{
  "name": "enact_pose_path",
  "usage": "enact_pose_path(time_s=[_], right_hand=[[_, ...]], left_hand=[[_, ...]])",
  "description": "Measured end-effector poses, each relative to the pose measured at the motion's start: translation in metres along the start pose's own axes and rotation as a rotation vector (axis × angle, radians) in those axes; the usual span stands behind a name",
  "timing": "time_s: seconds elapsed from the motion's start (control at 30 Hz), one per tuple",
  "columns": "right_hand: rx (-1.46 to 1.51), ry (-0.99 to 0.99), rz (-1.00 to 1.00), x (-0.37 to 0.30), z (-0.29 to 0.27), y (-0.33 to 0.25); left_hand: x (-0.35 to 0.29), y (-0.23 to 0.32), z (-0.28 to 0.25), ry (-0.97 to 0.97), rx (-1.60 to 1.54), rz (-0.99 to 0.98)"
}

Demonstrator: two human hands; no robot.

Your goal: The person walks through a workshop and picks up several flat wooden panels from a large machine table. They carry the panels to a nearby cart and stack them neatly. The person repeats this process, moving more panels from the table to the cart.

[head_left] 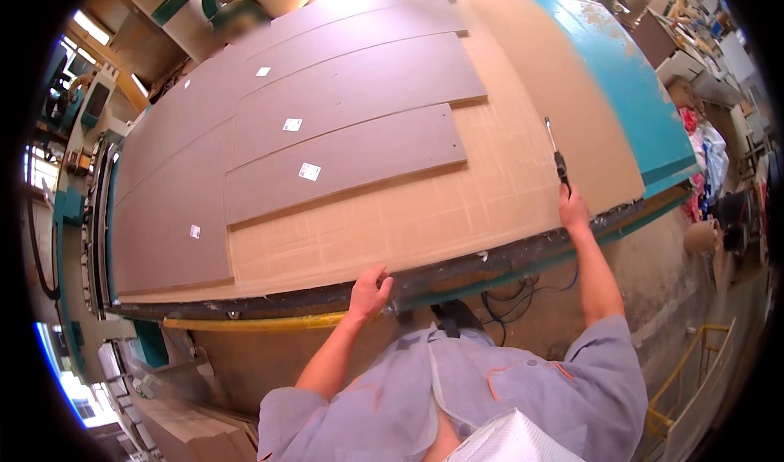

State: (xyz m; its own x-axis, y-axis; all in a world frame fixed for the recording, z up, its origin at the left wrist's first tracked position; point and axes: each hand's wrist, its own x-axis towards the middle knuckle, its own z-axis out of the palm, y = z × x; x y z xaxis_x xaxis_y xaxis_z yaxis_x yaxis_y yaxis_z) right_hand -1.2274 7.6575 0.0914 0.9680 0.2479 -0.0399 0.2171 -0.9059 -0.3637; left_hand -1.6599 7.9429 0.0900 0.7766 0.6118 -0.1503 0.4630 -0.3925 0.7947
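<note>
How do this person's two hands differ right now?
The right hand grips a slim tool with a dark handle and a thin metal end; the left hand holds nothing.
The right hand's fingers wrap the handle, while the left hand's are loosely curled.
The right hand reaches farther forward; the left hand is closer to the body, by the table's dark edge.
Both are bare.

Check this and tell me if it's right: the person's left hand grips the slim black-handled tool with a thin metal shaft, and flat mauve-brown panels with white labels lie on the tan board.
Wrong hand: the head view shows the person's right hand gripping the slim black-handled tool with a thin metal shaft. The flat mauve-brown panels with white labels do lie on the tan board.
</note>
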Motion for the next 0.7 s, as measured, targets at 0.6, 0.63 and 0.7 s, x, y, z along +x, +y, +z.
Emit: enact_pose_path(time_s=[0.6, 0.63, 0.7], right_hand=[[0.305, -0.207, -0.458, -0.024, 0.118, -0.217], [0.35, -0.214, -0.452, -0.038, 0.115, -0.209], [0.363, -0.21, -0.431, -0.081, 0.106, -0.186]], left_hand=[[-0.095, -0.011, 0.021, 0.213, -0.15, -0.411], [-0.098, -0.008, 0.016, 0.196, -0.156, -0.395], [-0.105, -0.004, 0.009, 0.144, -0.177, -0.365]])
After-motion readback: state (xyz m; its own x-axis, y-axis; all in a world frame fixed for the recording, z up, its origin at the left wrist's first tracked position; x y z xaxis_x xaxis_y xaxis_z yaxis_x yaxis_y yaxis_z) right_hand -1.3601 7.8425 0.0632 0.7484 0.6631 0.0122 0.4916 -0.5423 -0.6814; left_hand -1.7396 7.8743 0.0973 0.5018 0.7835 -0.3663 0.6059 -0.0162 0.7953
